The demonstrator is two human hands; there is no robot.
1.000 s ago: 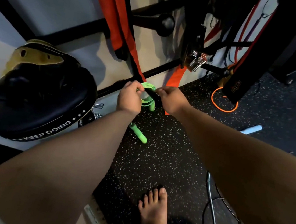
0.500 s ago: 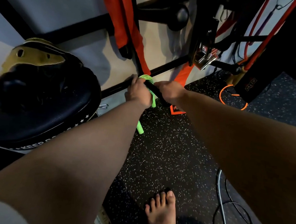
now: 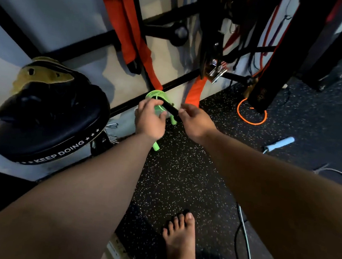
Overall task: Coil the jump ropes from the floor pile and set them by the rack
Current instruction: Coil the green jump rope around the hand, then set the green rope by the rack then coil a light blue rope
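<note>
— How will the green jump rope (image 3: pixel 156 96) handle?
— Probably light and springy, so it is best gripped across the loops. The left hand (image 3: pixel 150 120) curls round the coil above the floor (image 3: pixel 182 172), beside the rack rail (image 3: pixel 130 104). The right hand (image 3: pixel 195 121) pinches the black strap (image 3: pixel 171 109).
— What has changed?
— The hands have drawn slightly apart.
</note>
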